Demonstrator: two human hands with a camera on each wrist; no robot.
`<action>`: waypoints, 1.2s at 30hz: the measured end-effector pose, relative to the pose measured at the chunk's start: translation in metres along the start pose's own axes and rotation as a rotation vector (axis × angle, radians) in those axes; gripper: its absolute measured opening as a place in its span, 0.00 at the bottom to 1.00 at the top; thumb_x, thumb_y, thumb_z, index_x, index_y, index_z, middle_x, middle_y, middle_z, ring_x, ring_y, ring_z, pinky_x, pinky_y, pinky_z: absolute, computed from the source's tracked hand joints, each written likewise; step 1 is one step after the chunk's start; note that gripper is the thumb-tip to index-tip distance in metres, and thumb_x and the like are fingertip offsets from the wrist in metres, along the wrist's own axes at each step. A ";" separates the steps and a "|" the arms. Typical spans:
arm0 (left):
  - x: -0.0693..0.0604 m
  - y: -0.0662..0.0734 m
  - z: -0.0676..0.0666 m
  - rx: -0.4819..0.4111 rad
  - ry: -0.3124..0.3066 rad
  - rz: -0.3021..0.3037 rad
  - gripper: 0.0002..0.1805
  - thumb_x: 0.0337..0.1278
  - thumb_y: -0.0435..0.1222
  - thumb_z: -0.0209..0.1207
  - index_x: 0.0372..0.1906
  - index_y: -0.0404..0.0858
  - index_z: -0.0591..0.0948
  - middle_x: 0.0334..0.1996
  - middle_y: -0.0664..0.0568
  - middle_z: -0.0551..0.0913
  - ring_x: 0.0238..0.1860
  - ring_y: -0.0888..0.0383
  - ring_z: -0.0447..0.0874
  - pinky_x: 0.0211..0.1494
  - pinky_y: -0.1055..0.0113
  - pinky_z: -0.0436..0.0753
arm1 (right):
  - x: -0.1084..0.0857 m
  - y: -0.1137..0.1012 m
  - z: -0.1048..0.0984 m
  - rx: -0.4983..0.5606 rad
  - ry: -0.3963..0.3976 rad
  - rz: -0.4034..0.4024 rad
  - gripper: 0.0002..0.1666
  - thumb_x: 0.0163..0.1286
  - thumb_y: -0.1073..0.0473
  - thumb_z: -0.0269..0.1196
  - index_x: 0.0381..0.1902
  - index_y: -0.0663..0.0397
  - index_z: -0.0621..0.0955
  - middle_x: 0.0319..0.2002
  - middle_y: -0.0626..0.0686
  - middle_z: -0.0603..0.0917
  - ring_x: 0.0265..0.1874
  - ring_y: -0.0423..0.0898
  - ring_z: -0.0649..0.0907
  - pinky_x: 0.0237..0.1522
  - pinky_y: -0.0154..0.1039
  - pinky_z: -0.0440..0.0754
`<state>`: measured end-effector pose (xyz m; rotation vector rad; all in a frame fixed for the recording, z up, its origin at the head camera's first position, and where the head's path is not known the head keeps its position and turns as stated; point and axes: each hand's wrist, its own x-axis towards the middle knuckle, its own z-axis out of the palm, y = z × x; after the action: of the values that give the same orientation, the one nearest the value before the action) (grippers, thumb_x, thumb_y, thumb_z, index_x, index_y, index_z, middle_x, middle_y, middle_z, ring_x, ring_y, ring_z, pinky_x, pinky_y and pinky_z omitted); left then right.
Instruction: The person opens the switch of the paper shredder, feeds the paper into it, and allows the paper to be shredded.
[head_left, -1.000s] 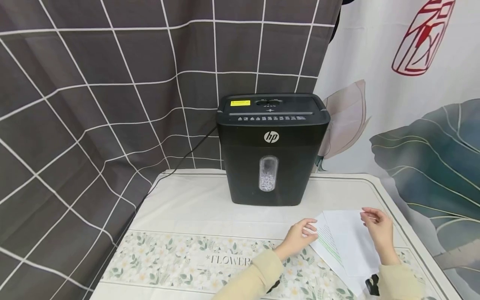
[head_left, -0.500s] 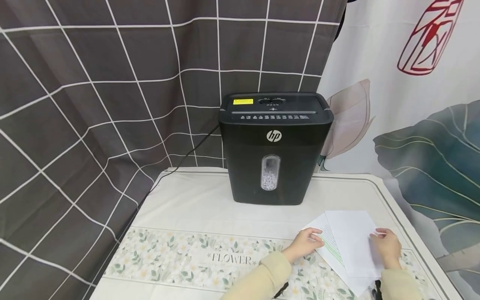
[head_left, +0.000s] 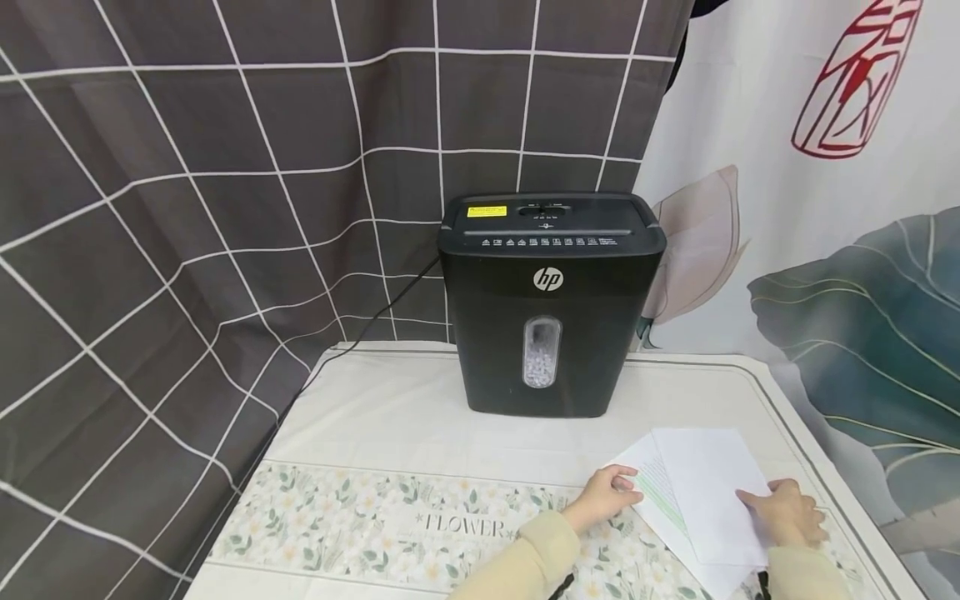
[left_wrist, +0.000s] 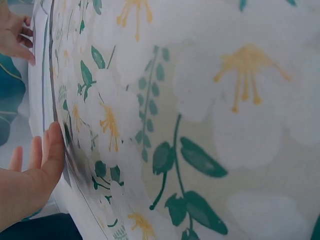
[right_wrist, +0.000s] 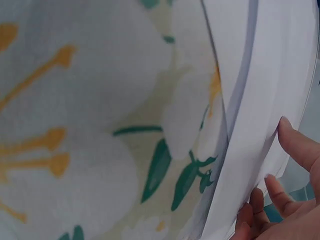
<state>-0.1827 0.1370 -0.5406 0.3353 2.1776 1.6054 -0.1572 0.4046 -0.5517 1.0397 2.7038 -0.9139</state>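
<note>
Two overlapping groups of paper lie at the table's right side in the head view: a blank white sheet (head_left: 708,492) on top, and beneath it a printed sheet (head_left: 654,485) with green-marked lines, turned at an angle. My left hand (head_left: 606,495) touches the printed sheet's left edge with its fingers relaxed. My right hand (head_left: 787,510) is at the blank sheet's right edge, its thumb on the paper. In the right wrist view, the fingers of my right hand (right_wrist: 285,200) lie along the edge of the white paper (right_wrist: 270,75), loosely bent.
A black HP shredder (head_left: 487,333) with paper bits in its window stands at the table's back, its cable (head_left: 375,321) running left. The floral cloth (head_left: 337,533) covers the table (head_left: 390,400). Curtains hang behind.
My right hand has moved down along the blank sheet's right edge, towards me, and turned over it. My left hand has shifted slightly nearer me, staying at the printed sheet's edge.
</note>
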 end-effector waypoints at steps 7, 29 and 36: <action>0.000 -0.004 -0.002 0.023 -0.009 0.005 0.19 0.54 0.34 0.61 0.53 0.38 0.77 0.36 0.51 0.82 0.28 0.64 0.78 0.34 0.76 0.79 | -0.002 0.000 0.002 0.040 0.025 -0.002 0.37 0.56 0.57 0.64 0.51 0.74 0.58 0.50 0.81 0.59 0.55 0.80 0.58 0.56 0.71 0.54; 0.031 -0.010 -0.055 0.075 0.124 0.006 0.28 0.54 0.34 0.61 0.60 0.33 0.70 0.49 0.38 0.78 0.49 0.44 0.79 0.50 0.59 0.82 | 0.013 -0.017 0.000 0.051 -0.154 -0.607 0.15 0.69 0.63 0.55 0.38 0.77 0.74 0.19 0.46 0.66 0.21 0.34 0.65 0.26 0.31 0.65; 0.032 -0.007 -0.060 0.085 0.101 0.006 0.27 0.51 0.36 0.65 0.57 0.32 0.74 0.44 0.40 0.82 0.43 0.49 0.82 0.47 0.65 0.82 | -0.004 -0.043 0.012 0.140 -0.208 -0.805 0.09 0.66 0.68 0.57 0.25 0.65 0.71 0.16 0.42 0.60 0.17 0.32 0.60 0.20 0.30 0.60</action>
<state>-0.2384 0.0973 -0.5379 0.2915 2.3277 1.5666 -0.1836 0.3701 -0.5392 -0.1953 2.8934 -1.2258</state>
